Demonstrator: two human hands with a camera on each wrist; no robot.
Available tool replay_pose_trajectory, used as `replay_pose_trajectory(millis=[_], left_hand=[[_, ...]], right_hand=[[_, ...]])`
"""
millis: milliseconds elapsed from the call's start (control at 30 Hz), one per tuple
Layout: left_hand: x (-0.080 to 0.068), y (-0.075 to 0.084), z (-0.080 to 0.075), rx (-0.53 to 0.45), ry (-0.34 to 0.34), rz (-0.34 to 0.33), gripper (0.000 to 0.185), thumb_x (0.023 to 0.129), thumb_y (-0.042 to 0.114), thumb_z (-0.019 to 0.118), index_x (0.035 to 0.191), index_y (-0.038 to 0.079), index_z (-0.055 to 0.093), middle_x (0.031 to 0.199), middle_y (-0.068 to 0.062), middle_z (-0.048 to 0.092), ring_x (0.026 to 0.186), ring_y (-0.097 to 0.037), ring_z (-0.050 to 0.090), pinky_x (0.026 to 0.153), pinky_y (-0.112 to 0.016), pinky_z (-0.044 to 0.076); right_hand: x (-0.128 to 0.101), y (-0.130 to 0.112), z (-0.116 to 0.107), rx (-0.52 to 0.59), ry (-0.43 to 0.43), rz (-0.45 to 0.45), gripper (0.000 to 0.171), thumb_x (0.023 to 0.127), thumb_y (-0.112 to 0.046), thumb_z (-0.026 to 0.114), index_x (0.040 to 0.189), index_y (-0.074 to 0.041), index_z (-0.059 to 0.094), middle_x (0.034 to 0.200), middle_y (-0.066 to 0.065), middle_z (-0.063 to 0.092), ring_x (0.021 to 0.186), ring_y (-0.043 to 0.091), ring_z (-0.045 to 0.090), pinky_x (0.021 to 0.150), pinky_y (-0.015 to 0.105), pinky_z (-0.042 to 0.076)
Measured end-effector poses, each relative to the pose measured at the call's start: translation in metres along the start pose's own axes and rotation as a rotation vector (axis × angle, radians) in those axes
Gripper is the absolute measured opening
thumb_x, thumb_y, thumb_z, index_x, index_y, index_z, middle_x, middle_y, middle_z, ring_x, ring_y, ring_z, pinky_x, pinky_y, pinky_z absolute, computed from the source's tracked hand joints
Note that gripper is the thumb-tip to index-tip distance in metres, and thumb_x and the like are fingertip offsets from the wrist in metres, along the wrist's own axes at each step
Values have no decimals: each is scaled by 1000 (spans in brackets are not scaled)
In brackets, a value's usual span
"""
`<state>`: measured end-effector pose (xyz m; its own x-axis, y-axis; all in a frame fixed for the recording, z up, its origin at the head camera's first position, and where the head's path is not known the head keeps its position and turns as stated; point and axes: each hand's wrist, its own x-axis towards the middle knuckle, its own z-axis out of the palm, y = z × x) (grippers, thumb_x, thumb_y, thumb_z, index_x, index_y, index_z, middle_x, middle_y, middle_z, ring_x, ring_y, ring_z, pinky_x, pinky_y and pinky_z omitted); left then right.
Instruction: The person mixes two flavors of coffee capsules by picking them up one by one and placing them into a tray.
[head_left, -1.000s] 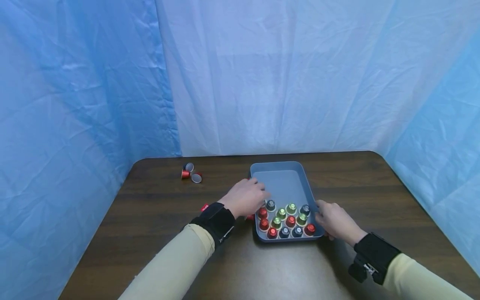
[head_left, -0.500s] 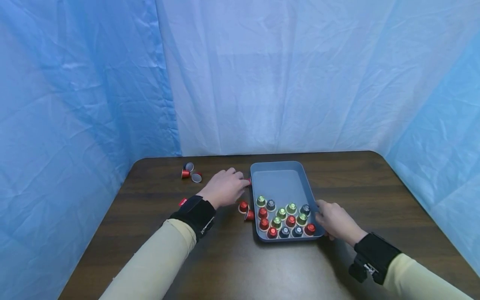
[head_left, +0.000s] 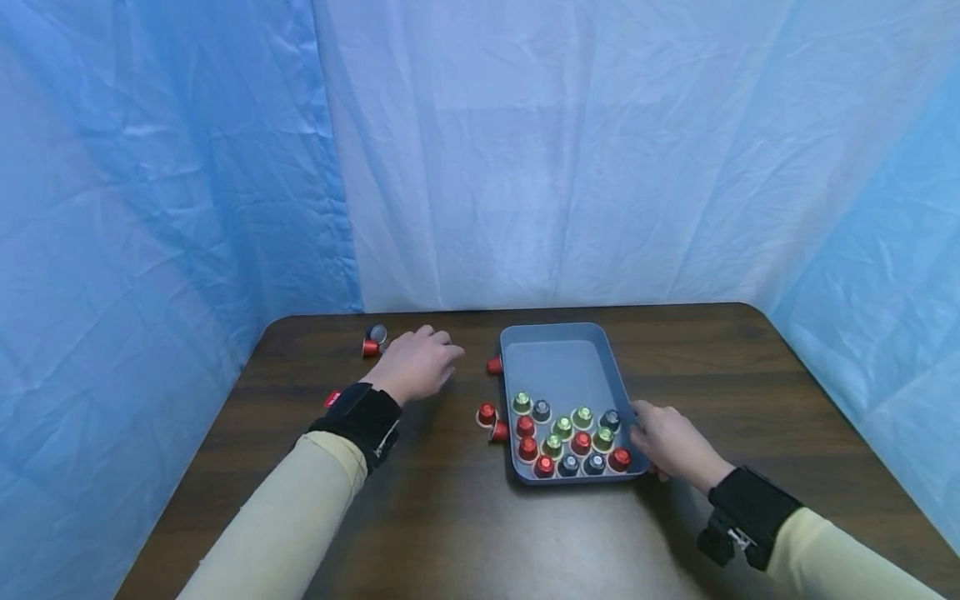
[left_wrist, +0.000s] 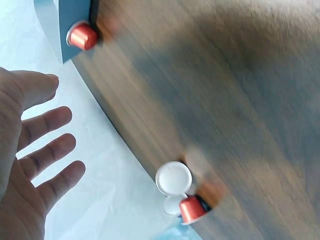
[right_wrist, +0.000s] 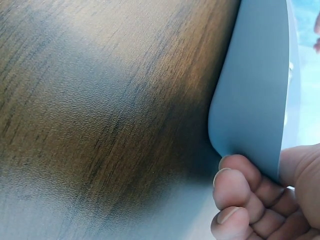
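Observation:
My left hand (head_left: 418, 365) hovers over the table left of the tray, with nothing in it. In the left wrist view its fingers (left_wrist: 55, 150) are spread, pointing toward a group of coffee capsules, among them a red capsule (left_wrist: 192, 209) and one showing its pale lid (left_wrist: 173, 178). My right hand (head_left: 670, 440) grips the right side of the blue-grey tray (head_left: 562, 358). In the right wrist view the thumb lies at the rim and curled fingers (right_wrist: 232, 187) sit beneath the tray wall (right_wrist: 252, 95). Red, green and dark capsules stand lid-down in the tray's near half.
Beside the tray's left wall, a red capsule (head_left: 495, 366) lies farther back; nearer are an upright red capsule (head_left: 487, 414) and a tipped one (head_left: 498, 431). A blue sheet (head_left: 555, 167) hangs behind the dark wooden table (head_left: 450, 533).
My left hand has moved from over the tray leftward, past the red capsule at its wall, toward the back-left capsules. A green capsule now shows in the tray. My right hand has stayed put.

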<state>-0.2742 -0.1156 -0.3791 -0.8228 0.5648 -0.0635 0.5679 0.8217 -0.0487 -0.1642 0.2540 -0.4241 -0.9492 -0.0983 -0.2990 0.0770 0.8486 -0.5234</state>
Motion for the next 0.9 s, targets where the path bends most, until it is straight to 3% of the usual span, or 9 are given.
replay_pose_trajectory(millis=[233, 433, 900], left_hand=[[-2, -16, 2, -26, 33, -36, 35, 99, 26, 68, 132, 15, 69, 125, -9, 67, 117, -30, 58, 100, -48, 51], [-2, -30, 12, -58, 62, -91, 34, 100, 23, 67, 133, 14, 69, 131, -11, 64, 122, -34, 55, 101, -52, 49], [1, -54, 41, -126, 49, -288, 54, 101, 29, 65, 151, 15, 51, 160, -17, 36, 143, -46, 33, 114, -63, 34]], right_hand=[[-3, 1, -1, 0, 0, 3, 54, 101, -10, 61, 146, 12, 41, 79, 9, 59, 52, 20, 58, 51, 34, 53], [-5, 2, 0, -3, 7, -11, 54, 100, -10, 61, 146, 12, 41, 78, 8, 59, 52, 19, 58, 51, 34, 53], [-6, 3, 0, -1, 12, -14, 54, 100, -9, 61, 146, 11, 42, 80, 9, 59, 51, 19, 58, 50, 34, 52]])
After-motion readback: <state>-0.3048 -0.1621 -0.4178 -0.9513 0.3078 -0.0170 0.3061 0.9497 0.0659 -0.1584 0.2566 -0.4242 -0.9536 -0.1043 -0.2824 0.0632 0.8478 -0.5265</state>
